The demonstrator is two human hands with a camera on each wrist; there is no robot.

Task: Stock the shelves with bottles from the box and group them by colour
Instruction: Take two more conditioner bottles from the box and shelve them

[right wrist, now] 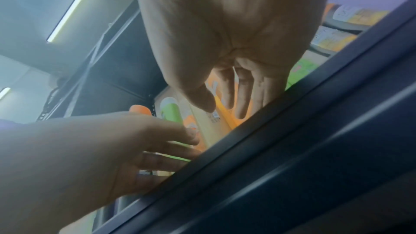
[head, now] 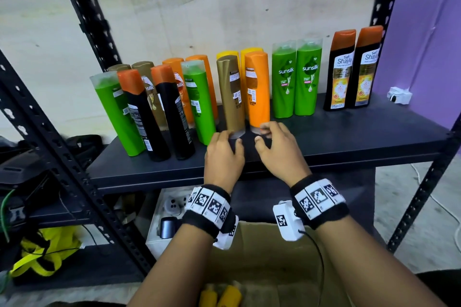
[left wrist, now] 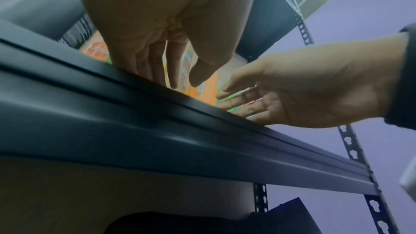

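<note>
two grips, left hand (head: 222, 154) & right hand (head: 279, 149), fingers loose, empty, by glossy gold bottle (head: 230, 96) & orange bottle (head: 258, 92).

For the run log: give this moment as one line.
left hand: open by gold plastic bottle | right hand: open by orange plastic bottle | both bottles upright on black metal shelf | grouping unfinished
</note>
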